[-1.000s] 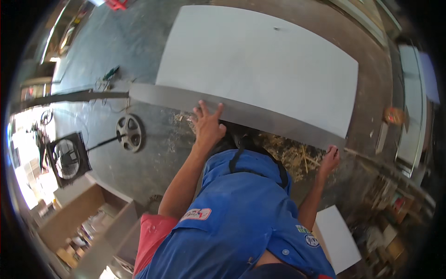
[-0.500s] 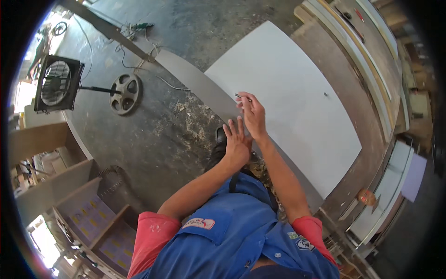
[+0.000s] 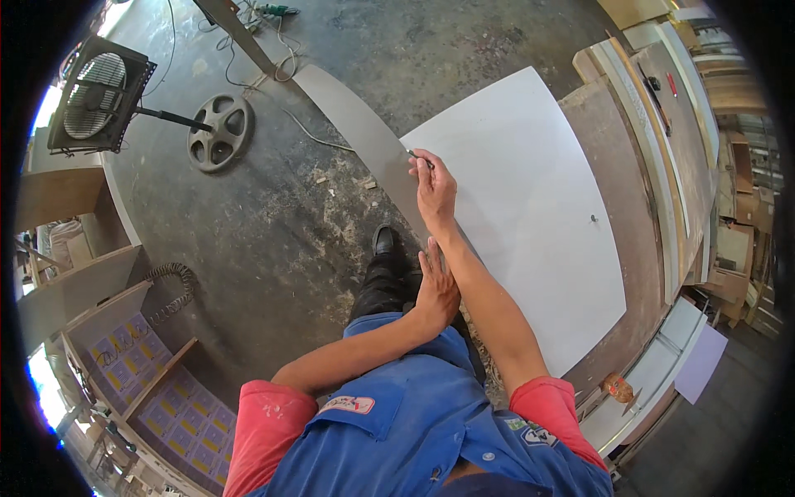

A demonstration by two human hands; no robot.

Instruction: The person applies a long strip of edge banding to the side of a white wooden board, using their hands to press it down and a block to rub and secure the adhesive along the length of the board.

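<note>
White panel [image 3: 530, 224] has a grey strip [image 3: 368, 137] along its near edge; right hand [image 3: 436, 195] pinches a thin tool [image 3: 411, 154] by the panel's left corner, left hand [image 3: 439, 291] open-fingered nearby. Loose bracing could let the strip slide.

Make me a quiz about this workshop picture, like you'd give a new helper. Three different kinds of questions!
1. Who holds the thin dark tool?
A) the left hand
B) the right hand
C) neither
2. True or false: the fan stands left of the big panel.
3. Fill in: the person's sleeves are ____.

Key: 1. B. 2. True. 3. Red.
</note>
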